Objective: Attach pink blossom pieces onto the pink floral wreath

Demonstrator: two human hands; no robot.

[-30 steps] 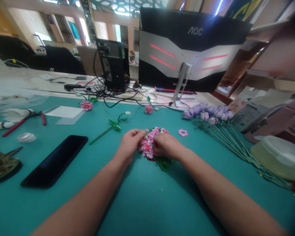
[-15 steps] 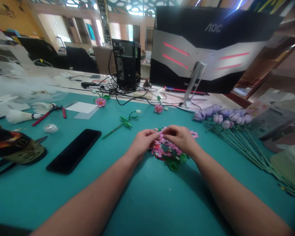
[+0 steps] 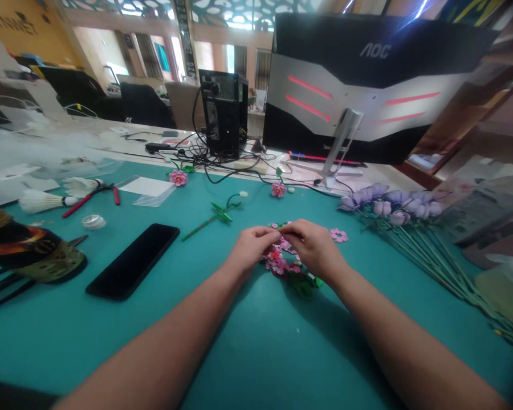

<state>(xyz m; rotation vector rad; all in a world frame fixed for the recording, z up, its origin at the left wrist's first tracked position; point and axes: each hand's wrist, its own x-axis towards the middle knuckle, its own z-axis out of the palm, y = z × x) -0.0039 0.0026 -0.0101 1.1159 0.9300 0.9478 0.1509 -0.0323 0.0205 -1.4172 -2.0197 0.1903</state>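
Observation:
My left hand (image 3: 253, 246) and my right hand (image 3: 311, 244) meet fingertip to fingertip above a heap of small pink and green toy flower pieces (image 3: 277, 263). The fingers of both are pinched together; whatever they hold is too small or too hidden to name. Part of the heap lies covered by my right hand. A pink flower piece (image 3: 339, 235) rests just right of that hand. Left of my hands lies a green toy stem (image 3: 205, 226) with leaves and a white tip.
A black phone (image 3: 133, 262), a bottle (image 3: 29, 250), red-handled pliers (image 3: 77, 205) and shuttlecocks (image 3: 43, 200) lie to the left. Pink flowers (image 3: 178, 178) sit farther back. Purple flowers (image 3: 385, 208) with long stems lie right. A monitor (image 3: 367, 97) and computer case (image 3: 223, 111) stand behind.
My fingertips have come closer together, and my right hand has turned slightly inward over the heap. The whole view has shifted a little; the things on the table stay in place.

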